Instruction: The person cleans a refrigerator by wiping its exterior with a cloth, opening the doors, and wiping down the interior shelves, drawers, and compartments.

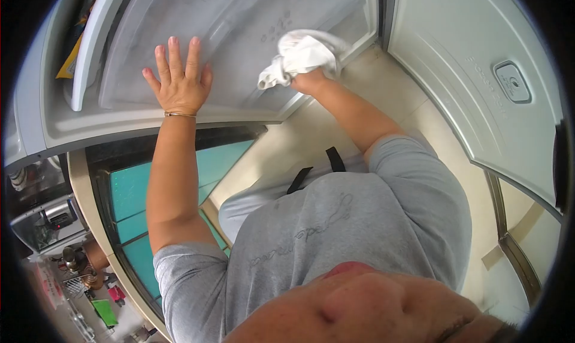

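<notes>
My left hand (179,85), with a thin bracelet at its wrist, lies on a large pale grey, glossy panel (233,73) of what looks like a refrigerator. Its fingers are spread and it holds nothing. To its right, my right hand (308,81) grips a bunched white cloth (308,52) against or just in front of the same panel, near its lower right edge. The cloth covers most of the right-hand fingers. Small dark marks show on the panel just above the cloth.
An open pale door (461,61) with an oval fitting (512,81) stands at right. A white shelf edge (90,55) with a yellow packet (70,61) is at left. Turquoise panels (132,190) and a cluttered counter (90,277) lie lower left. Light floor tiles (383,85) show between.
</notes>
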